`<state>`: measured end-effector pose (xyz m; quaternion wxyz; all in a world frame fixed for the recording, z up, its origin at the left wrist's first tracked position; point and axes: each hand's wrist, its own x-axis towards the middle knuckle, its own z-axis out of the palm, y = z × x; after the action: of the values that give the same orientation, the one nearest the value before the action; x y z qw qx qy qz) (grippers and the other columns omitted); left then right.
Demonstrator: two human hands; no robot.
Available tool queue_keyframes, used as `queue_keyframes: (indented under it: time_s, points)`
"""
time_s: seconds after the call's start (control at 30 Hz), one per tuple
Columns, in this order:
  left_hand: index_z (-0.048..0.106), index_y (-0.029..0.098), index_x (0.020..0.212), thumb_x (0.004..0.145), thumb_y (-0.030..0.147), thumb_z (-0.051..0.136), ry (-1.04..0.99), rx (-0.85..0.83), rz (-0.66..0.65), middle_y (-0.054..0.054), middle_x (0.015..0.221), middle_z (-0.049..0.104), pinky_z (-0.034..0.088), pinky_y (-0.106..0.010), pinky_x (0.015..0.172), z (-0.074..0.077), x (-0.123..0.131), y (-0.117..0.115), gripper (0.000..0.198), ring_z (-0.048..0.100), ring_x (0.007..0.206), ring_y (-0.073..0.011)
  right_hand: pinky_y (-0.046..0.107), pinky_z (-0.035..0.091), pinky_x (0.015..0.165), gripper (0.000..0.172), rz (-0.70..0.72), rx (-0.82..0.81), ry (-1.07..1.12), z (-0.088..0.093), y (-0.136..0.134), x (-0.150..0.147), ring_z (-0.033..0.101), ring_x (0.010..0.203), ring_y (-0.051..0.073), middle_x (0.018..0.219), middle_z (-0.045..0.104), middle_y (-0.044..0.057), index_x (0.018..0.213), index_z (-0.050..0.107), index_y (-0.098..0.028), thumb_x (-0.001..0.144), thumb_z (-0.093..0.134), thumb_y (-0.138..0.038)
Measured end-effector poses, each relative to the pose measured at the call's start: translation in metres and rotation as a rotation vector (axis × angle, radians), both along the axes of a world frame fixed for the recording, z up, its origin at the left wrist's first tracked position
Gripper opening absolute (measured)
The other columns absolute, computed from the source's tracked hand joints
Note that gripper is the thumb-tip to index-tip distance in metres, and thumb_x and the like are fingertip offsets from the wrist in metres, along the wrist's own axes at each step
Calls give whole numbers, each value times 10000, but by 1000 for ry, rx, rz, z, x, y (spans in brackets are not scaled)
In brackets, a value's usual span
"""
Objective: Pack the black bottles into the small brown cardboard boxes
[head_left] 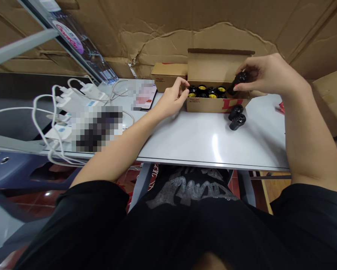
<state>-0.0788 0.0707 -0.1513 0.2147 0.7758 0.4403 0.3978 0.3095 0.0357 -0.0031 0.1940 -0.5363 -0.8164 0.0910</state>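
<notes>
An open cardboard box [213, 105] stands on the white table [202, 142], with several black sockets with brass insides [206, 91] packed in it. My right hand [266, 75] is closed on one black socket [238, 80], held tilted over the box's right end. My left hand [172, 99] rests against the box's left end, fingers curled on its edge. Two more black sockets [237, 117] lie on the table just right of the box front.
A second, closed small box [168, 75] sits behind the left of the open one. White chargers and cables [72, 101] crowd the table's left side, beside a plastic water bottle [84, 48]. Crumpled cardboard sheets line the wall behind.
</notes>
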Motion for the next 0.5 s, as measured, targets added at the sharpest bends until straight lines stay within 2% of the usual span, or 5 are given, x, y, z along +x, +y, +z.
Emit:
queue_keyframes:
  time_s: [0.17,0.33,0.4,0.5]
  points:
    - [710,327,1369,1242,735,731,10,-4,1,12,835,578,654,-542,1098,0,-1,0,427,669,844,-282,680,711,1115,412,-47,-80,53,0,-1,0,929,1019,470,901,917,40,1091,889,-391,779,993,-639]
    - [710,326,1372,1238,768,721,9,-10,-2,8,840,580,655,-540,1099,0,0,0,462,668,851,-286,670,730,1037,347,-29,-112,77,0,-2,1,918,866,431,867,902,10,1077,880,-388,803,992,-570]
    - [715,330,1371,1237,763,713,5,-12,-1,10,830,575,655,-531,1103,1,0,-1,454,667,855,-288,656,726,1038,341,-32,-110,69,0,1,3,918,892,426,882,901,8,1080,879,-394,804,994,-558]
    - [721,336,1372,1237,746,716,3,-14,-2,11,822,579,657,-533,1106,1,0,-1,432,665,851,-289,654,686,1119,381,-20,-52,-8,-2,8,8,909,1058,440,964,911,19,1093,881,-416,787,1008,-605]
